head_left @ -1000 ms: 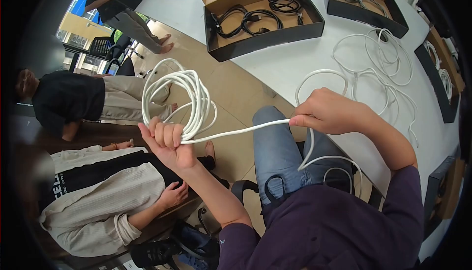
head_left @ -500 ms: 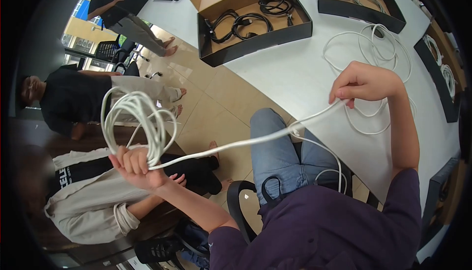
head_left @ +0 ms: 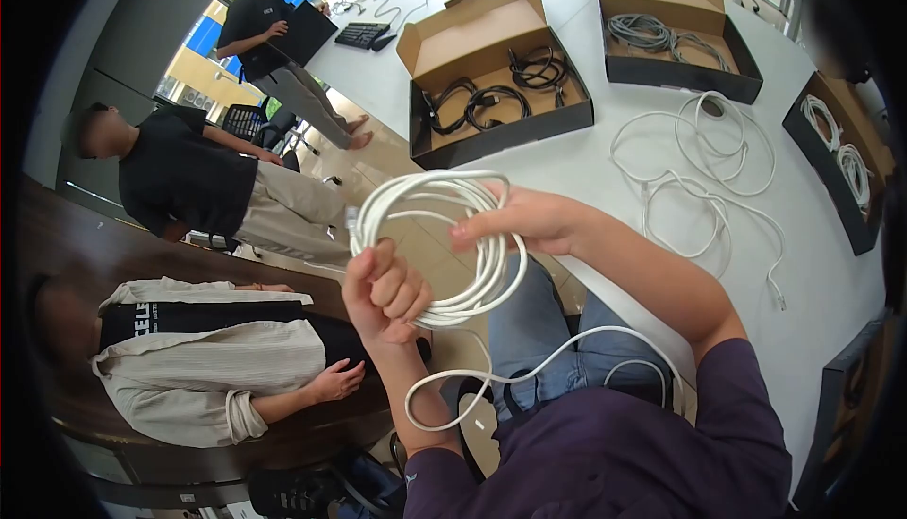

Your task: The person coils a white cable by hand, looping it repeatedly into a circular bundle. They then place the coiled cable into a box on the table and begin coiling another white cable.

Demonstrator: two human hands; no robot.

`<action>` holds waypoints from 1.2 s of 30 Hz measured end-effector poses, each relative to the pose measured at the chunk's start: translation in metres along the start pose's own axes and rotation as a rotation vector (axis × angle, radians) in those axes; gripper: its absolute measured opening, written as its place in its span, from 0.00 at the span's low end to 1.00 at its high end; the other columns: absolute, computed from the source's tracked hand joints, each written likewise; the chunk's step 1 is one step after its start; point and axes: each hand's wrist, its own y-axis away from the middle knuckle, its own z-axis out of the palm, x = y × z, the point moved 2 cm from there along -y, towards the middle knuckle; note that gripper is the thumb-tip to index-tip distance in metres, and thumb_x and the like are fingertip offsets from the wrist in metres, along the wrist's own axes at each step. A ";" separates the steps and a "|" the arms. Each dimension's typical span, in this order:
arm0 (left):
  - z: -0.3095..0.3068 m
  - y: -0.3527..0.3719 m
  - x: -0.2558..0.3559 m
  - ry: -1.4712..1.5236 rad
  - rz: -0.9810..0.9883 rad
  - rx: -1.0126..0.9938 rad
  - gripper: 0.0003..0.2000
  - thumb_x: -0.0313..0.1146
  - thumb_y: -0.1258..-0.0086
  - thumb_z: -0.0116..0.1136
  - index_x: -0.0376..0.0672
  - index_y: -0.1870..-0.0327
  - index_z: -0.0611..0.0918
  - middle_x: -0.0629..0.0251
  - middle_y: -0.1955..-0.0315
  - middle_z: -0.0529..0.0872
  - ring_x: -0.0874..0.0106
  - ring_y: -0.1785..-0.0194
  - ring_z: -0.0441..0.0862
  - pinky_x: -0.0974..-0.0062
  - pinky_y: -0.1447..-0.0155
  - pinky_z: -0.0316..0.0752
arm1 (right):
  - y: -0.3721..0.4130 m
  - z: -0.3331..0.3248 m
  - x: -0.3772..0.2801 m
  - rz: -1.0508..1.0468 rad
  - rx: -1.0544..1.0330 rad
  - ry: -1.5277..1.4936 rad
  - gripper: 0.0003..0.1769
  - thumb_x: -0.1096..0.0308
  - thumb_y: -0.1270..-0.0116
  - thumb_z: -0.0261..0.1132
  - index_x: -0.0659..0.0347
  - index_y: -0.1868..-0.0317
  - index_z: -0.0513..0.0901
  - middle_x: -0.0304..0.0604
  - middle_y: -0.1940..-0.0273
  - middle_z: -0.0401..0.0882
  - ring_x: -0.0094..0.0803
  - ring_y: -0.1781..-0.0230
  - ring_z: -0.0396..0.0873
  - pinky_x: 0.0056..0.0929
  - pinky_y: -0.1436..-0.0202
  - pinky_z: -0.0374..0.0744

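A looped white network cable (head_left: 444, 309) is held up in front of my lap. My left hand (head_left: 385, 294) is closed in a fist around the lower left of the coil, and a clear plug (head_left: 352, 219) pokes out above it. My right hand (head_left: 529, 217) grips the coil's upper right side, thumb inside the loops and the other fingers partly hidden behind. From the coil a loose length hangs in a curve over my left forearm and across my lap. More white cable (head_left: 723, 200) lies in loose loops on the table, with one plug end near the table's right.
On the white table (head_left: 586, 170) stand a box of black cables (head_left: 501, 132), a box of grey cables (head_left: 685, 70) and a box of white coils (head_left: 831, 174). A keyboard (head_left: 361, 35) lies farther back. One person sits at my left; two others stand beyond.
My right hand has left the table side and come to the coil. My left hand has moved right and inward with the coil, and the stretched length between the hands has gone slack.
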 end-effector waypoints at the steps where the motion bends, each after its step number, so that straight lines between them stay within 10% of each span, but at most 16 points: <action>1: -0.004 0.001 0.001 0.005 -0.016 0.024 0.15 0.39 0.22 0.38 0.49 0.74 0.63 0.83 0.94 0.57 0.87 0.93 0.51 0.83 0.85 0.56 | 0.001 -0.003 0.006 0.064 -0.052 -0.097 0.34 0.61 0.38 0.70 0.67 0.39 0.65 0.53 0.52 0.78 0.32 0.51 0.80 0.28 0.51 0.80; 6: -0.037 0.003 -0.002 -0.057 -0.081 0.167 0.15 0.39 0.22 0.40 0.50 0.74 0.66 0.82 0.93 0.57 0.85 0.92 0.52 0.81 0.83 0.56 | 0.005 -0.008 0.012 0.079 -0.016 -0.202 0.08 0.66 0.33 0.66 0.61 0.61 0.78 0.36 0.76 0.80 0.27 0.74 0.84 0.24 0.70 0.84; 14: -0.028 -0.014 -0.024 -0.501 0.080 0.538 0.10 0.35 0.26 0.52 0.47 0.71 0.70 0.80 0.91 0.57 0.84 0.90 0.54 0.80 0.82 0.55 | -0.006 -0.014 0.017 -0.022 0.157 -0.258 0.24 0.58 0.29 0.60 0.51 0.84 0.70 0.30 0.89 0.65 0.19 0.90 0.66 0.20 0.81 0.70; 21: -0.045 -0.013 -0.016 -0.454 0.076 0.537 0.12 0.35 0.26 0.53 0.50 0.74 0.69 0.81 0.91 0.55 0.85 0.91 0.50 0.81 0.84 0.51 | -0.010 -0.029 0.021 -0.012 0.079 -0.068 0.09 0.62 0.31 0.64 0.59 0.65 0.77 0.35 0.79 0.76 0.21 0.78 0.78 0.23 0.70 0.78; 24: -0.050 -0.009 -0.013 -0.414 0.008 0.538 0.14 0.35 0.26 0.52 0.52 0.77 0.68 0.83 0.92 0.53 0.86 0.91 0.49 0.81 0.85 0.49 | 0.006 -0.029 -0.009 0.091 0.021 0.012 0.30 0.62 0.36 0.69 0.65 0.38 0.70 0.45 0.53 0.82 0.26 0.56 0.82 0.25 0.55 0.80; 27: -0.047 -0.011 -0.021 -0.473 -0.050 0.534 0.14 0.35 0.26 0.52 0.51 0.75 0.67 0.82 0.91 0.54 0.85 0.91 0.49 0.81 0.85 0.48 | 0.014 -0.033 -0.021 0.027 0.097 0.205 0.37 0.62 0.39 0.71 0.64 0.33 0.65 0.48 0.46 0.79 0.33 0.45 0.79 0.27 0.43 0.77; 31: -0.040 -0.020 -0.034 -0.548 -0.184 0.464 0.12 0.37 0.26 0.52 0.50 0.73 0.68 0.81 0.90 0.55 0.85 0.90 0.49 0.81 0.84 0.47 | 0.005 -0.039 -0.010 -0.077 0.108 0.563 0.32 0.63 0.42 0.74 0.64 0.39 0.75 0.46 0.48 0.80 0.30 0.48 0.78 0.26 0.41 0.72; 36: -0.041 -0.021 -0.044 -0.385 -0.399 0.258 0.12 0.37 0.24 0.49 0.48 0.71 0.68 0.81 0.91 0.56 0.86 0.90 0.49 0.81 0.83 0.47 | 0.003 -0.044 0.002 0.058 0.108 0.466 0.20 0.67 0.42 0.71 0.65 0.50 0.82 0.40 0.63 0.83 0.21 0.69 0.77 0.20 0.63 0.75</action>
